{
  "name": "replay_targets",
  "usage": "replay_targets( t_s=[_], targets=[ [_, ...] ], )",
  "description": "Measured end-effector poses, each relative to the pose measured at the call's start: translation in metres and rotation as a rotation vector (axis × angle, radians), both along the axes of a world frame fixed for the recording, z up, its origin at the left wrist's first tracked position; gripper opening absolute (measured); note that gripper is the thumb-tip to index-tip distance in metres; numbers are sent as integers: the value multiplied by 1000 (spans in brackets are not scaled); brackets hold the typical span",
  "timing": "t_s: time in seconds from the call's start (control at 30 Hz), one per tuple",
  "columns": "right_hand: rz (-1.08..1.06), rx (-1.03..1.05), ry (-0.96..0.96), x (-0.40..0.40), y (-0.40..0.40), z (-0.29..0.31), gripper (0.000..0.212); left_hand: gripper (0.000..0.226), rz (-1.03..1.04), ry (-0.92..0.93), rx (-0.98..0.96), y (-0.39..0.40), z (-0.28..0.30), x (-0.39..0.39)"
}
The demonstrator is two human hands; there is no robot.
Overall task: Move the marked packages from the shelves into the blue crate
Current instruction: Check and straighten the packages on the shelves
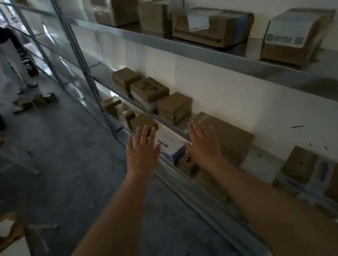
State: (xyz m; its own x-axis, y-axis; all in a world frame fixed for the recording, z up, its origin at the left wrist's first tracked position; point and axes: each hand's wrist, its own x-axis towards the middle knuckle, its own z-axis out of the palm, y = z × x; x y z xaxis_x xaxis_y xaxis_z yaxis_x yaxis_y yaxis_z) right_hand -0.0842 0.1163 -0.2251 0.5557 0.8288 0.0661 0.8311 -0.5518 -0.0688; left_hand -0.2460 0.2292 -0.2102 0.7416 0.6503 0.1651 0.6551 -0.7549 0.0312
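Dim, murky interior; brightest along white wall (245, 84). Motion blur throughout, wide-angle bending at edges.

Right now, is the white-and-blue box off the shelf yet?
No. The white-and-blue box sits on the shelf, between open left hand and right hand.

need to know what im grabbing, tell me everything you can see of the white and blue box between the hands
The white and blue box looks like printed cardboard: white top with small dark lettering, blue band along its near side. It sits closed and tilted to the shelf edge among brown boxes. The left hand and right hand flank it with straight fingers; whether they touch it is unclear.
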Motion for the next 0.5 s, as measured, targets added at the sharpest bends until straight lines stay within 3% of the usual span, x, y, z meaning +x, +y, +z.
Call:
replay_targets(
  t_s=[0.33, 0.5],
  targets=[
    [86, 48, -21, 17, 181, -1, 66, 60, 35, 1, 61, 157, 7, 23],
    [50, 82, 65, 16, 275, 4, 66, 57, -1, 23, 78, 263, 18, 29]
  ],
)
